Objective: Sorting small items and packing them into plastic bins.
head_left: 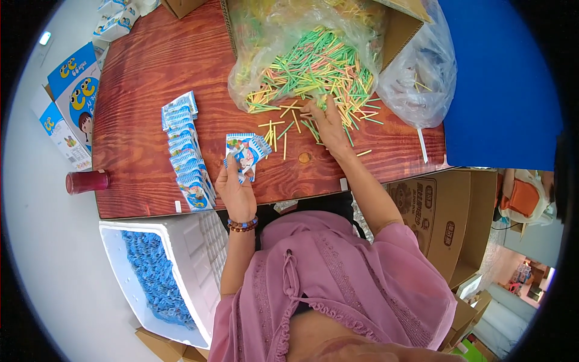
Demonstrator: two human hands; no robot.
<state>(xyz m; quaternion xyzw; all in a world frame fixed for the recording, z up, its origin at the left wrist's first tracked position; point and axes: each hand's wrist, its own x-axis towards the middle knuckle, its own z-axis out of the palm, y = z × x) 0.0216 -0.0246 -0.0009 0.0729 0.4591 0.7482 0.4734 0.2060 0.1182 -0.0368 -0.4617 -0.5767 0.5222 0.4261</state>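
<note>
My left hand (237, 196) is closed on a few small blue-and-white packets (246, 151), fanned slightly above the table near its front edge. To the right and farther away, my right hand (330, 130) reaches into the near edge of a heap of thin coloured sticks (319, 66), green, yellow and pink. Its fingers are bent together around a few pale yellow-green sticks at the fingertips. The heap spills from a clear plastic bag (241, 78) lying in a cardboard box's mouth. Left of my left hand, an overlapping row of similar packets (184, 151) runs toward the front edge.
A red-brown wooden table (139, 78) carries loose sticks. Below its left front stands a white foam box (208, 265) with many blue packets inside. A red jar (87, 181) is at the left edge, a plastic bag (416, 90) at the right. Cardboard boxes (440, 223) stand below right.
</note>
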